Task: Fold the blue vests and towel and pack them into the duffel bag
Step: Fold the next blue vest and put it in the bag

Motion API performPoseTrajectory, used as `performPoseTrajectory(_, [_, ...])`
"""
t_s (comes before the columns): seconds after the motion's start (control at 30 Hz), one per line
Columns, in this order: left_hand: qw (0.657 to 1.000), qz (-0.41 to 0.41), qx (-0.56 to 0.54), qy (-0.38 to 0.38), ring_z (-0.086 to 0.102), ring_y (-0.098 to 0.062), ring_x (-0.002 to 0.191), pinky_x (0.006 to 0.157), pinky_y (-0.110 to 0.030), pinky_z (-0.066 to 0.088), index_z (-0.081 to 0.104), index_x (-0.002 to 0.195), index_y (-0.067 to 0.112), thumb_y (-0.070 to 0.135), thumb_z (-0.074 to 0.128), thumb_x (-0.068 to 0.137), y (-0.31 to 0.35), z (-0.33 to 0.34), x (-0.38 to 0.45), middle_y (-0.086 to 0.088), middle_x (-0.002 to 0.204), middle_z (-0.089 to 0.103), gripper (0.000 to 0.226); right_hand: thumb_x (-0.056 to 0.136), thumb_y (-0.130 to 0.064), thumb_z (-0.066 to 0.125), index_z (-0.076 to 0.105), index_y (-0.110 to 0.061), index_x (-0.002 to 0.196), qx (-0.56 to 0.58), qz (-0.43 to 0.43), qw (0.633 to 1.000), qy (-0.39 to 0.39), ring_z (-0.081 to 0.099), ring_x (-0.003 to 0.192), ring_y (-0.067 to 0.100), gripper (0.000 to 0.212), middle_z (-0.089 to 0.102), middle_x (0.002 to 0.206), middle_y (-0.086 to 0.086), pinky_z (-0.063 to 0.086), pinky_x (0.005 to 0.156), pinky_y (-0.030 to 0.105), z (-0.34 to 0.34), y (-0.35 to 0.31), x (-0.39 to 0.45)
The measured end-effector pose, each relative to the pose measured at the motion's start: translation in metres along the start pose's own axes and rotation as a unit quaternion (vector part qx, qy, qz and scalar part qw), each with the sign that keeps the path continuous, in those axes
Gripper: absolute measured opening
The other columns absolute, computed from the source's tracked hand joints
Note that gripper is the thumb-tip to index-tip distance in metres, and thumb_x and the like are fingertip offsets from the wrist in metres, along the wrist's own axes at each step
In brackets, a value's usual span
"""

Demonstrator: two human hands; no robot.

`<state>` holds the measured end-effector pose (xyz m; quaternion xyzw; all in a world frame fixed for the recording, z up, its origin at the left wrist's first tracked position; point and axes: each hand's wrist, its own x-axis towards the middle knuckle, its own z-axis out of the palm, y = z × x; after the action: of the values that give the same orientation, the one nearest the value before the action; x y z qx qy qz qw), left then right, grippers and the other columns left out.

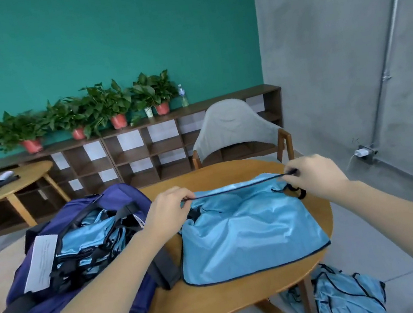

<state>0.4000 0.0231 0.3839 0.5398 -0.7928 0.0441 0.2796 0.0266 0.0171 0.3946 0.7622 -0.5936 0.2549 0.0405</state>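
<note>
both hands work the far edge of a light blue, shiny fabric vest with dark piping [251, 232] spread on the round wooden counter [248, 300]: the left hand [166, 210] pinches the dark trim at the vest's far left corner, and the right hand [316, 178] pinches the same trim at the far right corner, so the edge is stretched in a nearly straight line between them. the near hem lies flat close to the counter's front edge, while the middle of the cloth is puffed and wrinkled. to do this fold well, the person would likely keep the far edge taut and level, carry it toward the near hem so the two trimmed edges meet, then press the trapped air out of the slippery cloth before letting go; loose black straps near the right hand could bunch inside the fold and are best tucked flat. just to the left, touching the vest's side, sits the open dark purple fabric duffel bag [81, 260] with black straps, already holding several pale blue folded pieces. more blue vests lie in a heap on the grey tiled floor [346, 293] at the lower right, so a good part of the job seems left. no towel can be told apart here.
</note>
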Motion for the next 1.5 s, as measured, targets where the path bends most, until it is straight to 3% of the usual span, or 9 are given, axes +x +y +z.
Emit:
performPoseTrajectory(0.23, [0.991,0.043,0.011,-0.130,0.064,-0.009,0.098,0.093,-0.031,0.049,0.076,0.102,0.024,0.018,0.065,0.091,0.005,0.038,-0.102,0.013,0.103,0.072,0.016,0.084,-0.037,0.080,0.072,-0.028,0.077,-0.076,-0.161,0.982,-0.066,0.053,0.103,0.012,0.014,0.059,0.076,-0.020,0.048,0.070,0.024,0.052,0.035,-0.090])
performPoseTrajectory(0.43, [0.985,0.003,0.015,-0.175,0.056,-0.006,0.114,0.094,-0.020,0.042,0.069,0.117,0.026,0.017,0.048,0.100,0.002,0.060,-0.125,0.014,0.120,0.066,0.028,0.096,-0.015,0.054,0.058,-0.022,0.093,-0.137,-0.184,0.958,-0.173,0.055,0.079,0.018,0.009,0.058,0.081,-0.006,0.050,0.077,0.036,0.079,0.040,-0.112])
performPoseTrajectory(0.53, [0.986,-0.011,0.004,-0.168,0.061,-0.015,0.103,0.091,-0.032,0.048,0.060,0.116,0.027,0.019,0.043,0.103,0.001,0.060,-0.127,0.008,0.115,0.066,0.023,0.083,0.002,0.057,0.034,-0.029,0.093,-0.161,-0.185,0.955,-0.166,0.044,0.065,0.017,0.040,0.042,0.075,-0.009,0.041,0.057,0.033,0.077,0.037,-0.114])
performPoseTrajectory(0.63, [0.984,-0.005,0.017,-0.176,0.058,-0.025,0.083,0.080,-0.043,0.049,0.047,0.105,0.025,0.012,0.042,0.101,-0.001,0.059,-0.133,0.002,0.097,0.060,0.015,0.068,0.011,0.060,0.050,-0.027,0.097,-0.170,-0.222,0.948,-0.149,0.056,0.075,0.017,0.049,0.057,0.094,-0.009,0.049,0.059,0.032,0.079,0.049,-0.115])
performPoseTrajectory(0.77, [0.983,0.024,0.004,-0.183,0.059,-0.015,0.108,0.097,-0.034,0.049,0.068,0.109,0.022,0.002,0.046,0.096,-0.007,0.062,-0.140,0.008,0.111,0.065,0.032,0.088,-0.022,0.068,0.073,-0.027,0.104,-0.123,-0.270,0.951,-0.091,0.067,0.090,0.012,0.017,0.069,0.105,-0.011,0.059,0.066,0.028,0.080,0.058,-0.128])
performPoseTrajectory(1.1, [0.983,0.006,-0.014,-0.185,0.038,0.002,0.140,0.121,-0.023,0.025,0.060,0.139,0.033,0.083,0.043,0.085,0.007,0.059,-0.168,0.017,0.145,0.052,0.076,0.094,-0.056,0.049,0.078,-0.021,0.098,-0.096,-0.269,0.958,-0.019,0.067,0.090,0.012,0.046,0.073,0.099,-0.009,0.059,0.079,0.028,0.071,0.051,-0.152])
performPoseTrajectory(1.27, [0.994,0.046,-0.009,-0.097,0.056,0.002,0.118,0.107,-0.021,0.043,0.076,0.117,0.028,0.081,0.052,0.081,0.018,0.064,-0.191,0.014,0.122,0.070,0.068,0.086,-0.026,0.076,0.078,-0.024,0.086,-0.094,-0.251,0.963,0.023,0.068,0.080,0.016,0.002,0.071,0.087,-0.011,0.056,0.067,0.033,0.070,0.055,-0.163])
performPoseTrajectory(1.37, [0.994,0.104,-0.008,-0.034,0.063,-0.002,0.092,0.082,-0.023,0.054,0.080,0.095,0.026,0.063,0.058,0.091,0.027,0.066,-0.200,0.016,0.094,0.074,0.043,0.071,-0.013,0.090,0.075,-0.022,0.082,-0.045,-0.174,0.983,0.035,0.066,0.076,0.014,0.021,0.069,0.081,-0.013,0.055,0.065,0.035,0.063,0.054,-0.167])
performPoseTrajectory(1.5, [0.993,0.118,-0.018,0.000,0.061,-0.005,0.083,0.078,-0.022,0.050,0.077,0.090,0.026,0.041,0.057,0.095,0.039,0.068,-0.208,0.016,0.090,0.071,0.026,0.075,-0.013,0.086,0.071,-0.023,0.083,-0.019,-0.119,0.992,0.040,0.064,0.076,0.013,0.019,0.067,0.081,-0.013,0.051,0.071,0.032,0.044,0.053,-0.171])
